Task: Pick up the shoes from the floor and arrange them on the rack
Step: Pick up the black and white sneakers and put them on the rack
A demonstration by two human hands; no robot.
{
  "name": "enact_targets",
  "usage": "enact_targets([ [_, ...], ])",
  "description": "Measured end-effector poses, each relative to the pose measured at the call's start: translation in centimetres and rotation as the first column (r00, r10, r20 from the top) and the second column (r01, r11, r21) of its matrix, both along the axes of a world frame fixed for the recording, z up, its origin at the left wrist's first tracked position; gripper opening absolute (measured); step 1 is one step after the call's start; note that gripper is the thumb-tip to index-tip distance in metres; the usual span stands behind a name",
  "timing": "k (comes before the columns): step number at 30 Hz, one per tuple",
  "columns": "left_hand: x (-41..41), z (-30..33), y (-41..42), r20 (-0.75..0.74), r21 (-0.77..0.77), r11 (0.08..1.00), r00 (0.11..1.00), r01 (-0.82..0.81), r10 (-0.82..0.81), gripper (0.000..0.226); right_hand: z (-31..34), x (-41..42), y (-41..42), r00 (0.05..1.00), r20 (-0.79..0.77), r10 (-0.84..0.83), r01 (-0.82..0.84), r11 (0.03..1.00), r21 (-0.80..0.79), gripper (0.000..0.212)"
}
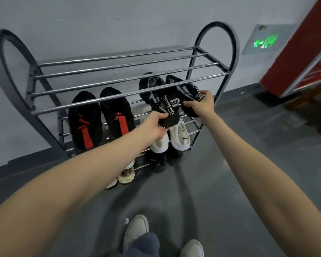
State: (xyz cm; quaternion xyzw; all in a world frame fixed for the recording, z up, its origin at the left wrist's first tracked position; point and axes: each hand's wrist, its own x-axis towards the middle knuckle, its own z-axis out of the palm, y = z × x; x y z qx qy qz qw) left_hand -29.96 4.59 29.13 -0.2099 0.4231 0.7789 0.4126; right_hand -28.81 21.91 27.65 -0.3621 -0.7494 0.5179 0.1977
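Shoes in hand: we see two black knit shoes with white patterned bands; the left shoe [165, 108] bears white lettering, the right shoe [188, 97] lies beside it, both at the rack's second tier, right end.
Left grip: our left hand [156, 127] pinches the lettered shoe's heel.
Right grip: our right hand [202, 102] curls round the other shoe's collar.
Rack [119, 71]: dark frame with arched ends and chrome bars, against the wall.
In the way: the top tier's front bar crosses over both held shoes.
Counted: two black-and-red shoes [100, 117] on the second tier; two white shoes [174, 134] below; two black shoes [165, 158] lower; two cream shoes [125, 175] lowest.
Wall: a green-lit sign [266, 40].
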Motion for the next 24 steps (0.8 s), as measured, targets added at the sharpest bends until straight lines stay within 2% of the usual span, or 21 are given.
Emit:
enact_targets([
  [3, -0.8, 0.0, 0.6, -0.022, -0.018, 1.000, 1.000, 0.003, -0.003, 0.019, -0.5, -1.7, 0.2, 0.999, -0.036, 0.023, -0.022, 1.000, 0.008, 0.074],
  [7, -1.4, -0.9, 1.0, -0.005, -0.023, 1.000, 1.000, -0.011, 0.011, 0.019, -2.7, -2.1, -0.3, 0.999, 0.014, 0.048, -0.049, 0.994, 0.094, 0.070],
  [11, -1.1, -2.0, 1.4, -0.026, -0.019, 0.999, 0.999, -0.043, 0.043, 0.007, -4.6, -1.1, -0.6, 0.997, 0.021, 0.081, -0.082, 0.992, 0.095, 0.072],
  [14, -1.0, -2.0, 1.7, -0.073, -0.074, 0.994, 0.994, -0.084, 0.078, 0.037, -4.2, -0.7, -0.1, 0.993, -0.007, 0.116, -0.115, 0.992, 0.051, 0.072],
  [17, -0.7, -1.5, 2.0, -0.106, -0.094, 0.989, 0.989, -0.115, 0.105, 0.046, -3.5, 0.1, 0.2, 0.988, -0.003, 0.155, -0.155, 0.988, 0.003, 0.061],
  [21, 0.2, -0.1, 1.6, -0.145, -0.134, 0.990, 0.989, -0.038, 0.018, 0.024, -2.7, 2.7, 0.2, 0.989, 0.013, 0.147, -0.147, 0.989, -0.020, 0.049],
  [24, 0.7, 1.2, 0.3, -0.170, -0.203, 0.979, 0.984, 0.020, -0.055, 0.019, -1.9, 5.8, 0.1, 0.992, 0.065, 0.106, -0.106, 0.994, -0.013, 0.044],
])
